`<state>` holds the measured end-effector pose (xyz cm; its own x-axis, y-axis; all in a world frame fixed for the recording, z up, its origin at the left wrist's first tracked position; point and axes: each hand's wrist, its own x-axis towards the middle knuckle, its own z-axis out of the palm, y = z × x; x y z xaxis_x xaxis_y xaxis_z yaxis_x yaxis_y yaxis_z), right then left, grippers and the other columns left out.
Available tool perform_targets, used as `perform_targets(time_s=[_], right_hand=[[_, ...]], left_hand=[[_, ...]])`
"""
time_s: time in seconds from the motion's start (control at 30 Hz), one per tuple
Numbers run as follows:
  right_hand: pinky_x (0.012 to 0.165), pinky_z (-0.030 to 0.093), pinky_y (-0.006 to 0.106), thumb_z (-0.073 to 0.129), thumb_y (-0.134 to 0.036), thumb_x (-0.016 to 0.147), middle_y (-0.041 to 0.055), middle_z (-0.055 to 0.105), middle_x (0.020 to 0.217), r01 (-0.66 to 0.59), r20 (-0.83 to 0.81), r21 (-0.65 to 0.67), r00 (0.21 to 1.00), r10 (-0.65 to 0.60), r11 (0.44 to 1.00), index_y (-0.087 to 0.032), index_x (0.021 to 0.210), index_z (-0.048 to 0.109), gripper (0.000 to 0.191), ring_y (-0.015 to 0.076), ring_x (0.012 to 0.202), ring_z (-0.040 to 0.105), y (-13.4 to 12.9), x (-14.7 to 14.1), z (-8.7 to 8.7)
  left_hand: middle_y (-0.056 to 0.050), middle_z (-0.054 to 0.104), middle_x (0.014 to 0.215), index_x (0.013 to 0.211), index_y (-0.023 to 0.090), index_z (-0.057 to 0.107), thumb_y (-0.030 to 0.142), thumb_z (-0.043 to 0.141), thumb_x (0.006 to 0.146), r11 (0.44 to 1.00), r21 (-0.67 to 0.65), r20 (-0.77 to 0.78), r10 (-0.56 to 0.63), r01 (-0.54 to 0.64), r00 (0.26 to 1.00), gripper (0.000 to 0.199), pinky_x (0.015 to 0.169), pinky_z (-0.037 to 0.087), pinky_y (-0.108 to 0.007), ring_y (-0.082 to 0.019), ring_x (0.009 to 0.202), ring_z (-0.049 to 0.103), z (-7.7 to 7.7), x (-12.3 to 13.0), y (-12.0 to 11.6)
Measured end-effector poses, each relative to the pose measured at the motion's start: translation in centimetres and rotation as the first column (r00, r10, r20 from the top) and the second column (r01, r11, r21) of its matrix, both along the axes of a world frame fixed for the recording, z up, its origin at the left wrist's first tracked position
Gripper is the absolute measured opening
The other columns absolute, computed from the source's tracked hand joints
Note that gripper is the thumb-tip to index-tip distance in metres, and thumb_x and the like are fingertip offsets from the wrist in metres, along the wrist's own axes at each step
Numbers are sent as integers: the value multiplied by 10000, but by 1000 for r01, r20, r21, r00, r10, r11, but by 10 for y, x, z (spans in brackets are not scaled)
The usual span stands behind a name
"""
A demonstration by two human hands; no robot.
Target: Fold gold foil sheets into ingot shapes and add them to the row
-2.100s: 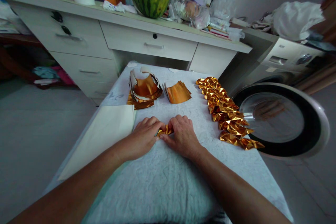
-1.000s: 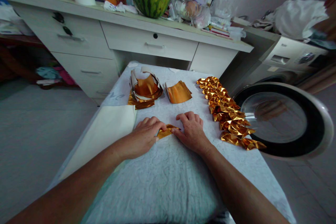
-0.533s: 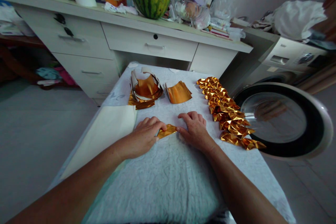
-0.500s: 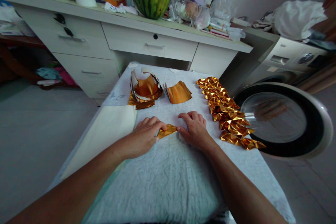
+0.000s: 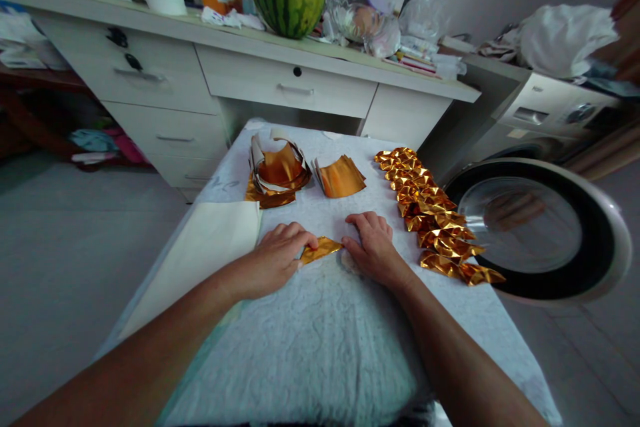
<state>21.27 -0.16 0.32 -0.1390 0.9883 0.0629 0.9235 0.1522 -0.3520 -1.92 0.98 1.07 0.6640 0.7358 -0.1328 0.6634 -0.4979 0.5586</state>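
- Plainly, the left hand (image 5: pixel 275 257) lies palm down, its fingers bent and closed together on the left end of a narrow, shiny gold foil piece (image 5: pixel 321 249); this piece lies flat on the cloth-covered, pale blue-white table (image 5: pixel 480 327), between both hands.
- Opposite, the right hand (image 5: pixel 370 243) has its thumb and forefinger spread apart; the thumb tip is at the foil's right point, though how firmly it presses I cannot tell.
- Beyond the hands stand a curved stack of gold sheets (image 5: pixel 343 177) and, left of it, a larger curled bundle of gold-and-white paper (image 5: pixel 280 170).
- To the right runs a row of crinkled, folded gold foil shapes (image 5: pixel 430 210); a plain cream sheet (image 5: pixel 200 260) lies left.
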Motion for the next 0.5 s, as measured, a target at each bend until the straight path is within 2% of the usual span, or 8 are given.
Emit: perform_targets(time_s=[0.07, 0.2, 0.33, 0.5], right_hand=[[928, 357, 442, 536, -358, 886, 123, 542, 1193, 0, -18, 65, 1000, 1, 998, -184, 1238, 548, 392, 291, 1084, 455, -1, -5, -1], [958, 351, 456, 534, -479, 878, 148, 522, 1225, -70, -22, 173, 997, 75, 982, -136, 1347, 456, 587, 300, 1088, 447, -7, -21, -3], [999, 324, 488, 535, -546, 851, 170, 499, 1274, -126, 18, 177, 992, 124, 976, -114, 1412, 388, 723, 320, 1127, 436, -10, -35, -5], [1005, 314, 507, 502, -595, 846, 190, 503, 1279, -128, 79, 137, 990, 118, 982, -91, 1439, 360, 792, 331, 1132, 439, -10, -42, -8]], left_hand=[[-47, 509, 1168, 1149, 251, 517, 127, 400, 824, 1000, 13, 6, -10, 10, 1000, 367, 995, 370, -401, -235, 1117, 435, -2, -1, 0], [-45, 506, 1151, 1169, 257, 511, 114, 406, 824, 999, 45, 34, -17, 15, 999, 387, 984, 369, -392, -230, 1100, 439, -9, -2, 1], [-55, 500, 1144, 1167, 242, 517, 150, 442, 845, 999, 35, 40, -4, 2, 999, 344, 972, 368, -403, -239, 1091, 440, -11, -2, 2], [-55, 500, 1129, 1146, 237, 522, 185, 447, 872, 1000, 18, 50, 0, -1, 999, 288, 966, 369, -406, -239, 1079, 443, -9, -1, 2]])
